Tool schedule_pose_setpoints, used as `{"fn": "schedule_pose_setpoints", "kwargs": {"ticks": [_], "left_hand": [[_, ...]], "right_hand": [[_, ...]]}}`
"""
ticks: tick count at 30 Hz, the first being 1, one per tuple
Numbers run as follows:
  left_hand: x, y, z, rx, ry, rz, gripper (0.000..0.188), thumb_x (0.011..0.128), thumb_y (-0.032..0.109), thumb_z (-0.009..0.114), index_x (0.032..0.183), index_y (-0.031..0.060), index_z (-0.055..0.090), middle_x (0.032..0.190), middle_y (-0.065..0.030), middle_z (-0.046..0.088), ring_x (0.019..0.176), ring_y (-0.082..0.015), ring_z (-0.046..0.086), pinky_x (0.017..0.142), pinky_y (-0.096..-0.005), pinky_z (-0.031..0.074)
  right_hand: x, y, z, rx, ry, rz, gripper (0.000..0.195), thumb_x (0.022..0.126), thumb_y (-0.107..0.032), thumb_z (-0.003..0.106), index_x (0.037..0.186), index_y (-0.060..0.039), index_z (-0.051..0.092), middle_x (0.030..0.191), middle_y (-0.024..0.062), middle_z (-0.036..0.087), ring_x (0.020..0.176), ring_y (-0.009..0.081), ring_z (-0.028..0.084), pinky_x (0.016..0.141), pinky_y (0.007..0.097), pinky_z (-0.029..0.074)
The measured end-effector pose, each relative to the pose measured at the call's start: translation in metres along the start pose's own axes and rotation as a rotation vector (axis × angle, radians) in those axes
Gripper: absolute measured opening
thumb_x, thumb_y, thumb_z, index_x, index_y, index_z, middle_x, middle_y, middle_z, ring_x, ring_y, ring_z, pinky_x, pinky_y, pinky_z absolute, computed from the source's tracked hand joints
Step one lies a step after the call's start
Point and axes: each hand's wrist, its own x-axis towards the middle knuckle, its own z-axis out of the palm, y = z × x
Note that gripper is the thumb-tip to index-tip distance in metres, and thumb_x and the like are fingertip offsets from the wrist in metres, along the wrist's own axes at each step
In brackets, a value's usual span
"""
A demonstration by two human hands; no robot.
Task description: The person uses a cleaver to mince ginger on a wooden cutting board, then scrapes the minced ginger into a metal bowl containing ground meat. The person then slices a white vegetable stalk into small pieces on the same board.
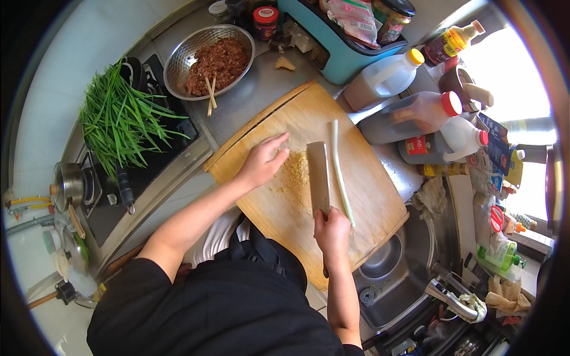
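Observation:
My right hand (332, 229) grips a broad cleaver (318, 175), its blade over the wooden cutting board (374, 191). Just left of the blade lies a patch of finely minced yellowish food (297, 171), perhaps ginger or garlic. My left hand (265, 162) is at the patch's left side, fingers apart, holding nothing. A long white stalk, like a scallion (338, 169), lies right of the cleaver. Beyond the board stands a hammered metal bowl (171, 73) of minced meat (220, 62), with a pair of wooden chopsticks (211, 93) in it.
Green chives (120, 115) are heaped over the stove (173, 144) at left. Several large plastic bottles (409, 115) stand or lean beyond the board's right edge. A blue-green container (347, 66) is at the back. The sink (392, 302), with a metal basin (383, 260), adjoins the board at lower right.

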Motion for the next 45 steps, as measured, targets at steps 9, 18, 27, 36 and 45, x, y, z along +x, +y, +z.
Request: {"fn": "schedule_pose_setpoints", "kwargs": {"ticks": [9,18,27,36,45], "left_hand": [[-0.026,-0.008,0.014,0.519,-0.087,0.271,0.04,0.083,0.002,0.047,0.121,-0.0093,0.049,0.128,-0.0272,0.046,0.123,-0.038,0.041,0.106,-0.0402,0.032],[-0.067,0.007,-0.005,0.227,0.118,0.098,0.029,0.085,0.002,0.048,0.111,-0.0072,0.058,0.111,-0.0244,0.06,0.099,-0.0326,0.061,0.085,-0.0323,0.048],[-0.069,-0.015,-0.001,-0.035,0.118,-0.074,0.029,0.085,0.002,0.051,0.112,-0.0049,0.059,0.105,-0.0194,0.064,0.093,-0.0209,0.065,0.08,-0.0289,0.051],[-0.069,-0.029,-0.006,-0.474,0.187,-0.299,0.031,0.088,-0.005,0.045,0.117,-0.0059,0.056,0.112,-0.0124,0.062,0.101,-0.0152,0.059,0.091,-0.0263,0.045],[-0.058,-0.026,-0.021,-0.738,0.356,-0.377,0.031,0.089,-0.002,0.046,0.119,-0.0083,0.051,0.117,-0.0168,0.058,0.107,-0.0214,0.057,0.096,-0.0316,0.044]], "right_hand": [[-0.007,-0.014,0.027,-0.151,-0.007,-0.1,0.011,0.082,-0.007,0.053,0.078,0.0031,0.055,0.078,0.0231,0.057,0.066,0.0411,0.059,0.059,0.0471,0.05],[-0.009,-0.023,0.024,-0.208,-0.124,-0.079,0.013,0.082,-0.008,0.058,0.077,0.0034,0.056,0.074,0.0222,0.056,0.066,0.0411,0.058,0.059,0.046,0.049],[-0.01,-0.022,0.019,-0.147,-0.125,-0.126,0.009,0.083,-0.005,0.049,0.079,0.0029,0.053,0.079,0.0228,0.056,0.064,0.0417,0.06,0.058,0.0485,0.05],[-0.022,-0.024,0.015,-0.134,-0.148,-0.162,0.016,0.086,-0.012,0.051,0.079,0.0017,0.055,0.078,0.0206,0.057,0.064,0.041,0.06,0.059,0.048,0.051],[-0.019,-0.006,0.02,-0.133,-0.192,-0.18,0.015,0.084,-0.01,0.053,0.076,0.0017,0.055,0.077,0.0215,0.057,0.066,0.0414,0.059,0.06,0.0474,0.05]]}}
